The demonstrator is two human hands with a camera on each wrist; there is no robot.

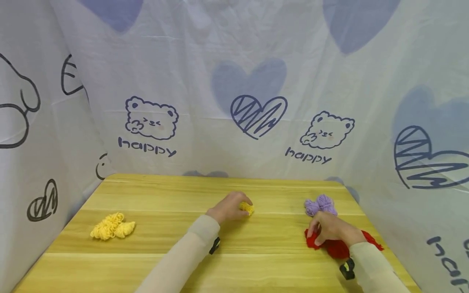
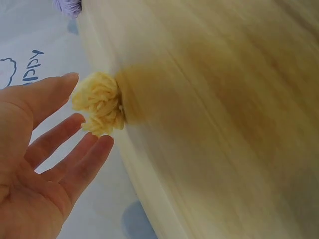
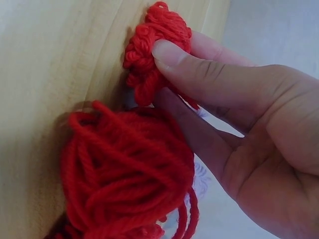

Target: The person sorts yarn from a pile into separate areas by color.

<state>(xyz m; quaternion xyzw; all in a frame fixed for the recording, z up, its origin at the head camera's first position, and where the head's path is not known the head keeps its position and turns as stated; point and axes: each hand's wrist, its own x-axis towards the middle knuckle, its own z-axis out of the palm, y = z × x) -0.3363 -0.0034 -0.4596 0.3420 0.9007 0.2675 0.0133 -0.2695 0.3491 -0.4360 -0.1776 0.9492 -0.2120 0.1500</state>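
Note:
At the middle of the table, my left hand (image 1: 230,206) is around a small yellow yarn bundle (image 2: 99,97). In the left wrist view its thumb and fingers are spread apart, with the fingertips close beside the yarn; whether they touch it I cannot tell. On the right, my right hand (image 1: 331,226) pinches a small looped red yarn bundle (image 3: 159,22) between thumb and fingers. A larger red yarn ball (image 3: 129,172) lies under that hand, partly hidden by it in the head view.
Two purple yarn balls (image 1: 321,203) lie just behind the right hand. A pile of yellow yarn (image 1: 110,227) sits at the left of the wooden table (image 1: 165,195). A printed white cloth (image 1: 205,142) hangs around the table's back and sides.

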